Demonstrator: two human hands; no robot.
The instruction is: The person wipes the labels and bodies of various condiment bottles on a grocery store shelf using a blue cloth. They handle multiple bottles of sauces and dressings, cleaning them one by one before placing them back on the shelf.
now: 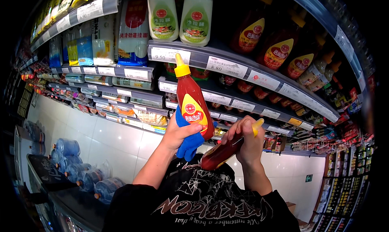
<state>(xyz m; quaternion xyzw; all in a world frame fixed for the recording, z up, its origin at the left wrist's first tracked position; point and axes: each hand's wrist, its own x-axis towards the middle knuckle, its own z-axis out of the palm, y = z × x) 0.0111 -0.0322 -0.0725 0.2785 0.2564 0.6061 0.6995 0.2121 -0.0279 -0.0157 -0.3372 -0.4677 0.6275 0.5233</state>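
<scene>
Upright in my left hand (177,132) is a red ketchup bottle (193,95) with a yellow pointed cap and a yellow label. A blue cloth (189,146) is bunched in the same hand, pressed against the bottle's lower side. My right hand (250,145) grips a second ketchup bottle (221,153), tilted with its yellow tip up to the right and its base close to my black shirt. Its label is mostly hidden. Both bottles are held in front of the shelf edge, apart from each other.
Similar red bottles (278,53) stand on the upper right shelf, beside white bottles with green labels (196,19). Packs of noodles (133,33) fill the shelf to the left. Large blue water bottles (87,177) lie at the lower left. A grey shelf edge (194,53) with price tags runs across.
</scene>
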